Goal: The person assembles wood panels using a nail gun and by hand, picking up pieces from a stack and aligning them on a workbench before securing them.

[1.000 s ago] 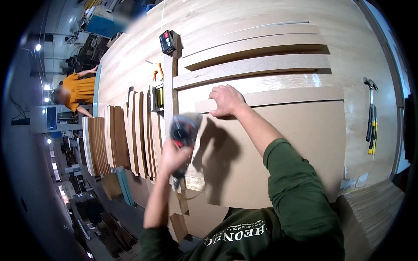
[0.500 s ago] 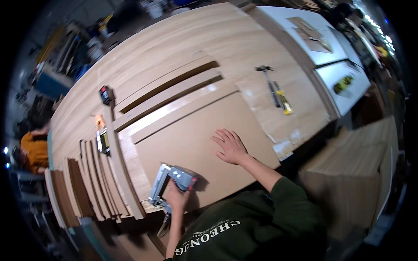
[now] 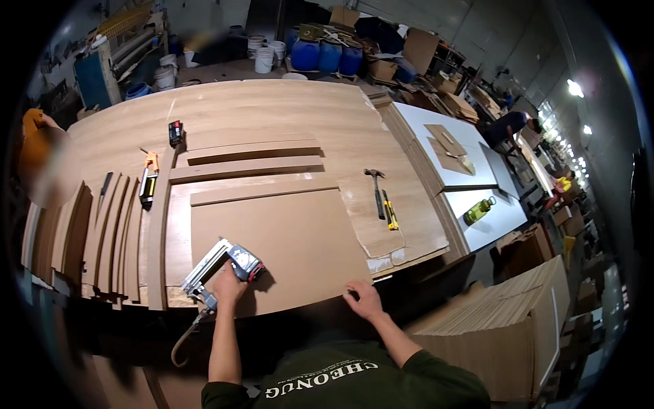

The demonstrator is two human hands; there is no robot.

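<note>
the left hand point(image 3: 227, 286) is wrapped around the handle of a silver nail gun point(image 3: 244, 260), fingers closed on it. the right hand point(image 3: 366, 300) is at the near right corner of a brown board point(image 3: 293, 235), fingers curled; whether they clamp its edge i cannot tell. the board lies flat on the worktable point(image 3: 272, 102), the nail gun over its near left part. a narrow strip point(image 3: 266, 191) runs along its far edge; a hammer point(image 3: 376, 191) lies to the right.

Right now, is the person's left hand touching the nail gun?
Touching: the head view shows the left hand closed around the handle of the nail gun, with no gap.
</note>
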